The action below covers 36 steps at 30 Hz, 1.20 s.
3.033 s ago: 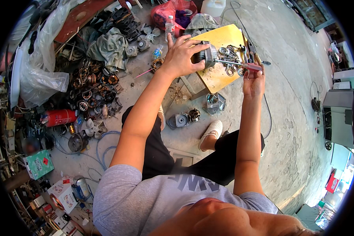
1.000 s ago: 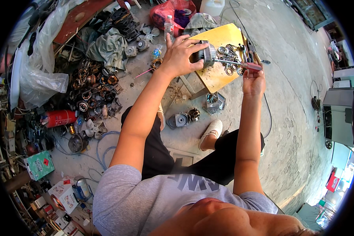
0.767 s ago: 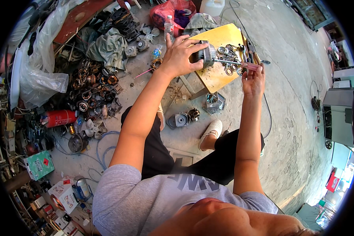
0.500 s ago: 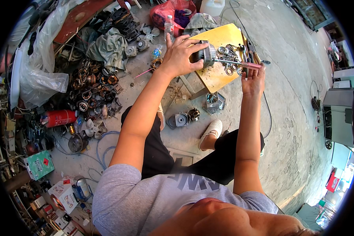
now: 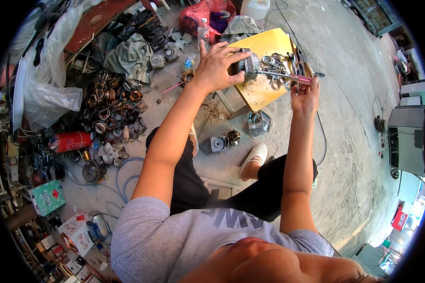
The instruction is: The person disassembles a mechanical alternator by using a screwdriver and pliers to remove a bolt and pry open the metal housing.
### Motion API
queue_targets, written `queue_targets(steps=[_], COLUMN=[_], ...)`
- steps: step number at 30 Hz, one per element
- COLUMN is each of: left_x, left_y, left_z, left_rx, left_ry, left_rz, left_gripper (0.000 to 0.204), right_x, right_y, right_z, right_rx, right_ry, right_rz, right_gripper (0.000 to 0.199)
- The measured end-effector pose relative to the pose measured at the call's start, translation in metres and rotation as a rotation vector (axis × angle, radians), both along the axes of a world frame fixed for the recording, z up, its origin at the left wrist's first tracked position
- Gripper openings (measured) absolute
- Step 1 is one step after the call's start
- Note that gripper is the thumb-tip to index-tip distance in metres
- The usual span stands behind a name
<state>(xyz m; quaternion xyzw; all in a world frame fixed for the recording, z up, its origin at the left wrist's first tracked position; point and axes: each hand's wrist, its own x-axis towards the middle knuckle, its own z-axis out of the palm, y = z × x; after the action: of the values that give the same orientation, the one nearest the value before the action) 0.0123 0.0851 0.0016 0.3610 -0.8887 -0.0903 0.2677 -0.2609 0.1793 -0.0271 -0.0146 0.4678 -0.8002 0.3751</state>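
Screwdriver lies level, tip pointing left into motor above yellow table; right hand pinches its pink handle, left hand wraps closed around the motor.

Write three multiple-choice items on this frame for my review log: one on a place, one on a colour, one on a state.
1. Where does the small electric motor sit?
A. over the yellow stool top
B. beside the red cylinder
C. on the person's lap

2. What colour is the screwdriver handle?
A. green
B. pink-red
C. black

3. How is the left hand engaged?
A. resting flat on the floor
B. hanging free in the air
C. gripping the motor

Answers:
1 A, the motor is held above the yellow top among loose rings and washers.
2 B, the handle in the right hand shows pink-red, with the metal shaft pointing at the motor.
3 C, the left hand's fingers wrap over the motor's body.
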Motion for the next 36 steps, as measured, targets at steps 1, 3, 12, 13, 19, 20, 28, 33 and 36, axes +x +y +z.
queue_targets(steps=[1,3,12,13,19,20,28,33,36], left_x=[-0.001,-0.003,0.0,0.001,-0.002,-0.002,-0.002,-0.002,0.0], left_y=[0.0,0.0,0.0,0.0,-0.001,-0.001,-0.001,0.0,-0.001], left_z=[0.0,0.001,-0.001,0.0,0.0,0.0,-0.001,0.0,-0.001], left_rx=[0.0,-0.002,0.005,0.006,0.003,0.001,-0.01,-0.008,-0.007], left_ry=[-0.002,-0.003,-0.007,-0.004,0.002,0.003,0.002,0.008,0.007], left_rz=[-0.001,-0.003,0.008,0.009,-0.002,-0.001,-0.001,-0.006,0.0], left_gripper=[0.055,0.055,0.055,0.055,0.055,0.055,0.055,0.055,0.055], right_x=[-0.004,-0.01,0.006,0.006,-0.011,-0.009,-0.007,-0.012,-0.001], right_y=[0.001,0.001,0.0,0.001,0.0,-0.001,0.001,-0.001,-0.002], right_z=[-0.005,-0.019,0.004,0.006,-0.021,-0.019,-0.015,-0.021,-0.008], right_rx=[-0.015,-0.08,0.033,0.043,-0.151,-0.129,-0.113,-0.155,-0.045], right_ry=[0.014,0.043,0.022,0.033,0.047,0.03,0.012,-0.041,-0.039], right_rz=[0.01,0.032,-0.011,-0.011,0.055,0.044,0.059,0.055,0.006], right_gripper=[0.029,0.032,0.029,0.029,0.031,0.029,0.029,0.029,0.029])
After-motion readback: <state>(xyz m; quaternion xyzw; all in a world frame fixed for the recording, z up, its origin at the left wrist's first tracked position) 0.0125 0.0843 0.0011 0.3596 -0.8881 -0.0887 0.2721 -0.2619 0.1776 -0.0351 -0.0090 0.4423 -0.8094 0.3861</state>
